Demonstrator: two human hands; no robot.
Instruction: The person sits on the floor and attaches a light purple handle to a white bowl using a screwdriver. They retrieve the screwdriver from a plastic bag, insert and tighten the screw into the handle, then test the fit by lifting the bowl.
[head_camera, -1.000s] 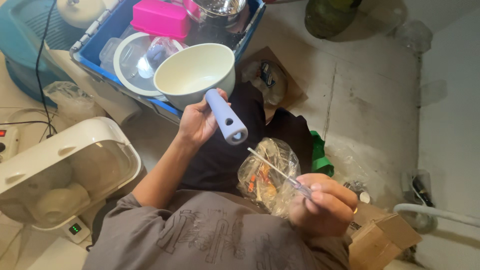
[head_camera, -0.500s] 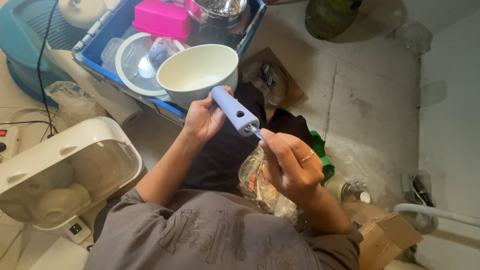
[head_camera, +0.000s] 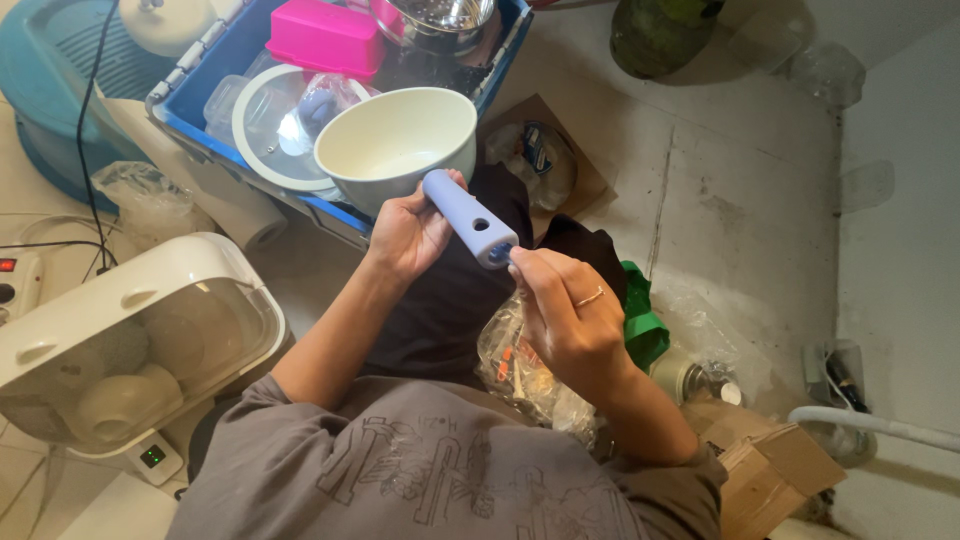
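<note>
Saucepan, cream-coloured, round and deep, with a pale blue-violet tubular handle; bowl empty, pale and smooth inside, held tilted in the air above the person's lap, its rim over the near edge of a blue plastic crate. Handle has a small hole partway along and an open dark end.

Left hand: fingers wrapped closed around the handle close to the bowl, thumb on top.

Right hand: fingers pinched together at the handle's end, touching it; ring on one finger; whether anything is pinched between the fingertips cannot be told.

Clear plastic bag with small orange and pale items, on the lap under the right hand.

Crate contents: glass lid with white rim, pink rectangular box, steel colander.

White domed appliance with clear window, on the floor on the left-hand side.

Green cloth, beside the right wrist.

Cardboard box, near the right elbow.
</note>
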